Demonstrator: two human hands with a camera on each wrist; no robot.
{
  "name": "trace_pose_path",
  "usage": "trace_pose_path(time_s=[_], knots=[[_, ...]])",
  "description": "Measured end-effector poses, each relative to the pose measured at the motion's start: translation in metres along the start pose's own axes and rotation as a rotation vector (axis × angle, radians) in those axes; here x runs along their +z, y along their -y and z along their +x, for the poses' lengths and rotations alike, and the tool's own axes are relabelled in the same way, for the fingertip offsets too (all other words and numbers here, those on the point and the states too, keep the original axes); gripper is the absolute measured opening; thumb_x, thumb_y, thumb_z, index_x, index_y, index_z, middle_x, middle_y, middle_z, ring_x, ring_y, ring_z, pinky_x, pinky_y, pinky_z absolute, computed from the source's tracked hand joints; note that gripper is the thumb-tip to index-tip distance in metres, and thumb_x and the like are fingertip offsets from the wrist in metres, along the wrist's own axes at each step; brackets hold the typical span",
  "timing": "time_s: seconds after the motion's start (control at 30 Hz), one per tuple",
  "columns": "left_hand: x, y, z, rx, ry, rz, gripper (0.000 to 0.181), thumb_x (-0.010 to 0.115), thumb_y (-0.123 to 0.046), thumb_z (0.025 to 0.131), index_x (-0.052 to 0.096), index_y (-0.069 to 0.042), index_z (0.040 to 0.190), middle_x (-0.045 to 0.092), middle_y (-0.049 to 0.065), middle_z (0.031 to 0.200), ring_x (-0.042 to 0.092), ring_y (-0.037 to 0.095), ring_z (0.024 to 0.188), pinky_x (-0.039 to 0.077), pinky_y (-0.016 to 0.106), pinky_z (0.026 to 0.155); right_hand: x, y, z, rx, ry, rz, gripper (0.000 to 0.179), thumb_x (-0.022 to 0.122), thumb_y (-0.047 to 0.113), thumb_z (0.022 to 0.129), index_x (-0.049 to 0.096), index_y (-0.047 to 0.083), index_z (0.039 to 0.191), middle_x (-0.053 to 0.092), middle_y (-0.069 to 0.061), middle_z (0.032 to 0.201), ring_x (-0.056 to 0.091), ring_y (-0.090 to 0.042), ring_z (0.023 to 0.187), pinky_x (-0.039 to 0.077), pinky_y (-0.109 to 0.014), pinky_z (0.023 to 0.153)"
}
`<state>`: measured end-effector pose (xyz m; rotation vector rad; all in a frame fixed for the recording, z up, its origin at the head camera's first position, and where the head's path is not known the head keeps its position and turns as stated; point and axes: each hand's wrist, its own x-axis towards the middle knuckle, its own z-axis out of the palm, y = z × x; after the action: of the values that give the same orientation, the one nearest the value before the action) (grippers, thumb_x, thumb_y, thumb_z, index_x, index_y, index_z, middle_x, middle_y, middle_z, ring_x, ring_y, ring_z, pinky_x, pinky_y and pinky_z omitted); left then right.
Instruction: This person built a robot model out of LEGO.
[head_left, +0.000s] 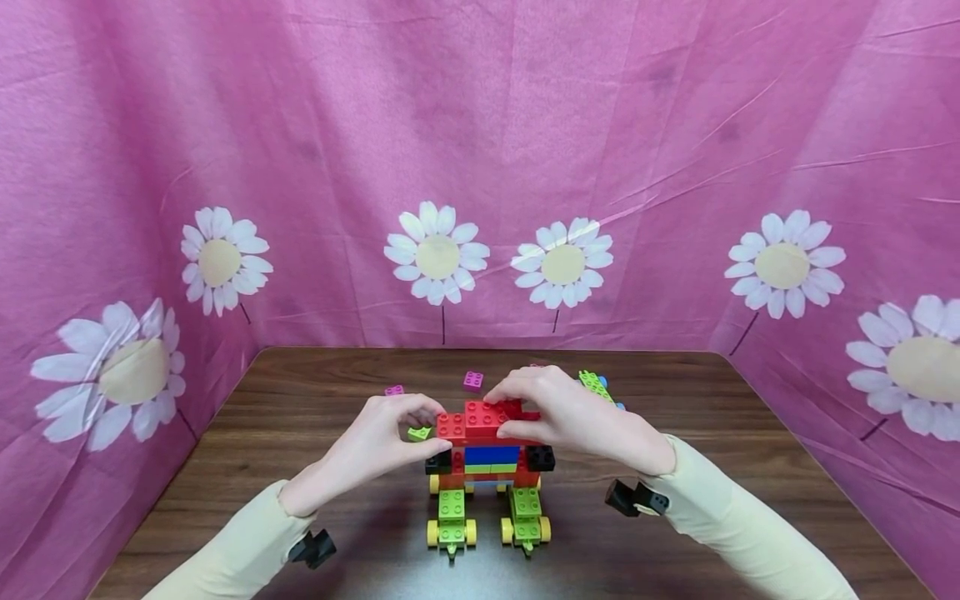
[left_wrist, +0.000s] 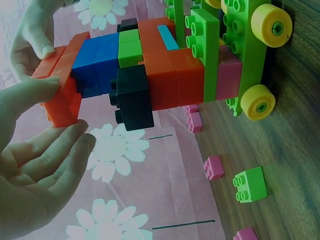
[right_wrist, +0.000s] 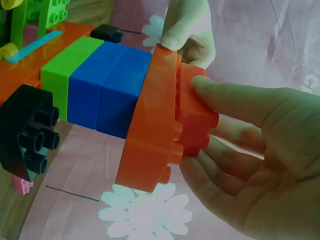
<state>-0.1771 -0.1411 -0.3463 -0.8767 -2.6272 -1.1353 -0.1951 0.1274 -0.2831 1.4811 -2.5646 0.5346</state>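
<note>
A toy-brick build stands on two lime-green wheeled bases with yellow wheels. Above them are red bricks, a lime layer and blue bricks, with a black brick jutting out on either side. A long red brick lies across the top, and a smaller red brick sits on it. My left hand pinches the left end of the long brick between thumb and fingers. The smaller brick is pinched by my right hand, thumb in front and fingers behind; whether its studs are fully seated cannot be seen.
Behind the build lie pink bricks and a lime-green brick. A lime-green wheeled base with blue wheels is at the back right, partly behind my right hand. Pink flowered cloth surrounds the wooden table.
</note>
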Motion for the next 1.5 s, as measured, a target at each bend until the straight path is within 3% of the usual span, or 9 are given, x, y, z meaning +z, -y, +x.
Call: trace_pose_path(time_s=[0.5, 0.77, 1.13, 1.4, 1.5], knots=[[-0.0003, -0.001, 0.0006, -0.01, 0.0, 0.01, 0.03, 0.082, -0.032, 0.081, 0.072, -0.015, 0.104, 0.076, -0.005, 0.092, 0.067, 0.003, 0.081, 0.056, 0.021, 0.073, -0.0015, -0.0023, 0.0008, 0.0, 0.005, 0.029, 0.033, 0.079, 0.025, 0.084, 0.073, 0.01, 0.113, 0.075, 0.0, 0.102, 0.066, -0.008, 0.086, 0.056, -0.025, 0.077], [0.0004, -0.0008, 0.0008, -0.01, 0.002, 0.006, 0.03, 0.082, -0.031, 0.081, 0.072, -0.015, 0.104, 0.076, -0.005, 0.093, 0.068, 0.004, 0.081, 0.057, 0.023, 0.074, -0.002, -0.0021, 0.0016, -0.022, 0.014, -0.032, 0.034, 0.078, 0.027, 0.085, 0.074, 0.009, 0.115, 0.076, 0.0, 0.1, 0.065, -0.007, 0.082, 0.054, -0.022, 0.076], [0.0001, -0.0009, 0.0006, -0.003, -0.006, 0.019, 0.03, 0.082, -0.031, 0.08, 0.072, -0.015, 0.103, 0.076, -0.004, 0.092, 0.068, 0.006, 0.081, 0.056, 0.022, 0.073, -0.0002, 0.0024, 0.0022, 0.033, 0.012, -0.019, 0.034, 0.079, 0.028, 0.083, 0.073, 0.011, 0.113, 0.075, 0.001, 0.102, 0.067, -0.01, 0.089, 0.056, -0.025, 0.081], [0.0014, -0.0008, 0.0001, 0.016, -0.014, 0.007, 0.028, 0.083, -0.028, 0.08, 0.072, -0.014, 0.102, 0.075, -0.004, 0.09, 0.071, 0.016, 0.081, 0.055, 0.02, 0.07, -0.0014, 0.0035, 0.0022, 0.016, 0.019, -0.041, 0.033, 0.078, 0.029, 0.085, 0.074, 0.011, 0.112, 0.075, 0.001, 0.101, 0.066, -0.01, 0.089, 0.055, -0.027, 0.083], [0.0017, -0.0009, 0.001, 0.02, -0.016, 0.009, 0.028, 0.083, -0.028, 0.08, 0.072, -0.015, 0.102, 0.075, -0.004, 0.09, 0.07, 0.013, 0.08, 0.056, 0.021, 0.071, -0.0021, 0.0025, 0.002, -0.004, 0.027, -0.064, 0.033, 0.077, 0.029, 0.086, 0.073, 0.01, 0.113, 0.075, 0.001, 0.1, 0.065, -0.009, 0.087, 0.055, -0.025, 0.081]])
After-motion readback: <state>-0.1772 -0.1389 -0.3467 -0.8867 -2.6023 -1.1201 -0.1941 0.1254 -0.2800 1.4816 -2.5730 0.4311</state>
